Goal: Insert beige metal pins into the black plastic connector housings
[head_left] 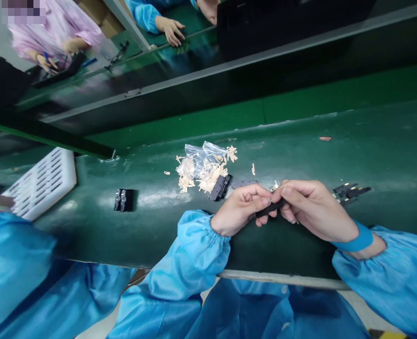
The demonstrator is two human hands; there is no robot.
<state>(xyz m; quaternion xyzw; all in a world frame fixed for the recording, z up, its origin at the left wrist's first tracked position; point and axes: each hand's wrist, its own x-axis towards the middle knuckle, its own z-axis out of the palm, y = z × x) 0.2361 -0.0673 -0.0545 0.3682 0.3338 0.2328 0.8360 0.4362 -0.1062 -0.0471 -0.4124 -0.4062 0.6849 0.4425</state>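
Between my two hands, above the green bench, is a small black plastic part (pixel 268 208). My left hand (pixel 243 207) grips its left side with the thumb on top. At its right end, my right hand (pixel 309 205) pinches with thumb and forefinger; whether a small piece sits in that pinch is hidden. A pale small piece (pixel 275 185) shows just behind the fingers. Left of my left hand lie stacked black parts (pixel 220 187) beside a heap of cream-coloured flat pieces (pixel 208 180). Several black parts (pixel 351 192) with pale tips lie right of my right hand.
Clear plastic bags (pixel 203 157) lie on the cream pieces. Two black parts (pixel 124 200) sit further left on the bench (pixel 159 230). A white slotted tray (pixel 48 181) stands near a neighbour's blue sleeve (pixel 11 259). Across a raised rail, other people work, one hand (pixel 171 30) resting there.
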